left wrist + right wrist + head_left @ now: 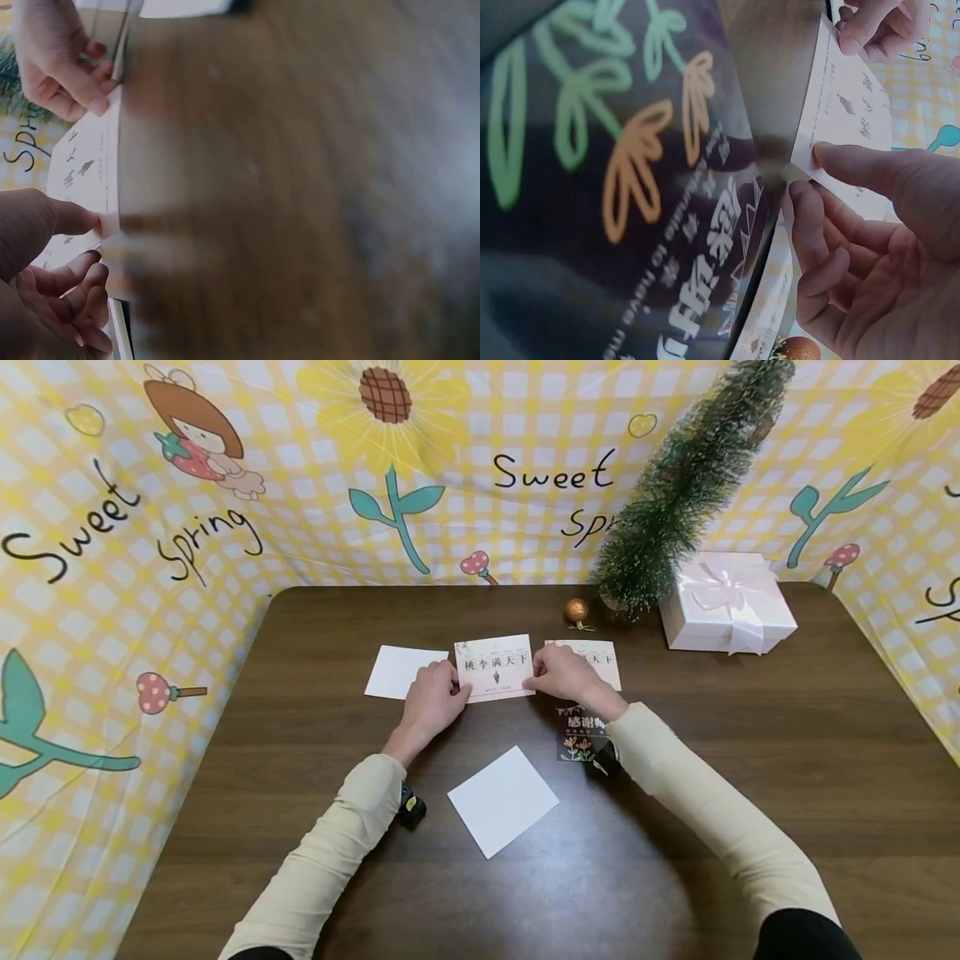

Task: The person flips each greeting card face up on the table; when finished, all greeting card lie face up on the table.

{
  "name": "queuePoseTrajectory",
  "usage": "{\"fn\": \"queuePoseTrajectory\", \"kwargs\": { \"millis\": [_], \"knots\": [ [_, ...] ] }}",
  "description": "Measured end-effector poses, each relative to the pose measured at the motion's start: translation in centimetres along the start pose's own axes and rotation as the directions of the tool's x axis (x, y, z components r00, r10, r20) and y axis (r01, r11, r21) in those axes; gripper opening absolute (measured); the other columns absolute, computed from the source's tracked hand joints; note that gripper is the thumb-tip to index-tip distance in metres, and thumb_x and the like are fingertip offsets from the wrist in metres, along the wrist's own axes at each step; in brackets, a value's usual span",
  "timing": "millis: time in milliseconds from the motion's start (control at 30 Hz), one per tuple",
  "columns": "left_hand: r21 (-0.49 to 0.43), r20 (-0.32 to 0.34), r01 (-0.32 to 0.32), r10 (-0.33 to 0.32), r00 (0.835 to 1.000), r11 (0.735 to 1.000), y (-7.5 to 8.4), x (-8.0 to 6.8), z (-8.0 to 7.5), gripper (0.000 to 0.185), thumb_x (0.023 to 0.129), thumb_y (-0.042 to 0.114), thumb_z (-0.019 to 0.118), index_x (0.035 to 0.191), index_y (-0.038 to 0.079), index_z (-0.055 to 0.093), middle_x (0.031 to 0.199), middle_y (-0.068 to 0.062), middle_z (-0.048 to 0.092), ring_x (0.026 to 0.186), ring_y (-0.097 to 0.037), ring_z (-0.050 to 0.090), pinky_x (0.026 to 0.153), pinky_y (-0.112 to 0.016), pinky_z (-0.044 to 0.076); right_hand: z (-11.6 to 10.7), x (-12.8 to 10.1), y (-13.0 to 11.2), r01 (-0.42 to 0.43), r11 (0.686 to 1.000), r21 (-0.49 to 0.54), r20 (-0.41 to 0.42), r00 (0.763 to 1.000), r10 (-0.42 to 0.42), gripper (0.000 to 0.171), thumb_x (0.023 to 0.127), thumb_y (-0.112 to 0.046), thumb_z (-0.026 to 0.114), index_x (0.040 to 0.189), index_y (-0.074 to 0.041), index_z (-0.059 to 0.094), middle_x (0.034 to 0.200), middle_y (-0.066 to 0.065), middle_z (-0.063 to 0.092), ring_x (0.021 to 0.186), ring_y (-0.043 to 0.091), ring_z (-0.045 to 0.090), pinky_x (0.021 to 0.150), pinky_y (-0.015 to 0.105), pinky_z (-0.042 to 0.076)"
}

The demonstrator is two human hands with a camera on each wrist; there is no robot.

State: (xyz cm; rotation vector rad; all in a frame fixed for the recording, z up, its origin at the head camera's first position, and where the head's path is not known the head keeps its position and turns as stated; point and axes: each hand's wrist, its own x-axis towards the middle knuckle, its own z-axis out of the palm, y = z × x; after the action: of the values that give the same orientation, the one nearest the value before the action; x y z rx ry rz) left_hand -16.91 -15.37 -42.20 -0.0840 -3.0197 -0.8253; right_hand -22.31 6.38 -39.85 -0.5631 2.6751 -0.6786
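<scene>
A white greeting card with large dark Chinese characters and a small picture is held between both hands. My left hand pinches its left edge, thumb on the printed face and fingers behind. On the right edge my right hand pinches it the same way, as the right wrist view shows with the thumb on the card's corner. A blank white card lies partly behind the left hand. Another printed card lies behind the right hand, partly covered by it.
Nearer the body lies a blank white square card. A dark card with flowers sits partly under the right wrist. At the back stand a small orange ball ornament, a green bristly tree and a white gift box with a ribbon.
</scene>
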Motion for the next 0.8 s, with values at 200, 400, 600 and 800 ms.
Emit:
{"fn": "queuePoseTrajectory", "kwargs": {
  "millis": [200, 400, 600, 800],
  "knots": [
    [0.08, 0.02, 0.002, -0.004, 1.0, 0.997, 0.1, -0.2, 0.0, 0.024, 0.092, 0.022, 0.063, 0.084, -0.001, 0.06, 0.087, -0.017, 0.057, 0.086, -0.036, 0.054, 0.073, -0.046, 0.046, 0.0, 0.0, -0.1, -0.009, 0.999, -0.054, 0.022, 1.0, 0.01, 0.02, 0.088, -0.024, 0.071, 0.077, -0.007, 0.069, 0.075, 0.003, 0.065, 0.065, 0.017, 0.052, 0.062, 0.032, 0.043],
    [0.107, 0.029, -0.02, 0.017, 0.999, 0.994, 0.1, -0.3, 0.0, 0.025, 0.091, 0.021, 0.065, 0.08, 0.001, 0.055, 0.086, -0.018, 0.055, 0.083, -0.035, 0.053, 0.07, -0.046, 0.046, 0.2, 0.0, -0.3, -0.008, 0.994, -0.107, 0.031, 0.999, 0.011, 0.023, 0.088, -0.026, 0.071, 0.073, -0.01, 0.068, 0.07, 0.001, 0.062, 0.062, 0.016, 0.05, 0.061, 0.033, 0.042],
    [0.126, 0.056, -0.095, 0.088, 0.995, 0.988, 0.2, -0.8, 0.0, 0.022, 0.092, 0.02, 0.064, 0.089, 0.0, 0.054, 0.09, -0.018, 0.057, 0.086, -0.036, 0.054, 0.073, -0.047, 0.047, 0.5, -0.5, -0.3, 0.045, 0.994, -0.098, 0.015, 0.999, -0.044, 0.023, 0.092, -0.027, 0.067, 0.077, -0.01, 0.065, 0.07, 0.0, 0.06, 0.061, 0.015, 0.051, 0.06, 0.032, 0.041],
    [0.201, 0.157, -0.361, 0.334, 0.929, 0.911, 0.7, -2.5, -1.1, 0.013, 0.095, 0.013, 0.057, 0.101, 0.001, 0.06, 0.095, -0.013, 0.058, 0.089, -0.031, 0.054, 0.073, -0.045, 0.047, 0.3, -2.7, -0.8, 0.315, 0.944, -0.093, -0.011, 0.948, -0.318, 0.024, 0.093, -0.026, 0.066, 0.102, -0.004, 0.064, 0.094, 0.008, 0.067, 0.084, 0.022, 0.063, 0.075, 0.037, 0.051]
  ]
}}
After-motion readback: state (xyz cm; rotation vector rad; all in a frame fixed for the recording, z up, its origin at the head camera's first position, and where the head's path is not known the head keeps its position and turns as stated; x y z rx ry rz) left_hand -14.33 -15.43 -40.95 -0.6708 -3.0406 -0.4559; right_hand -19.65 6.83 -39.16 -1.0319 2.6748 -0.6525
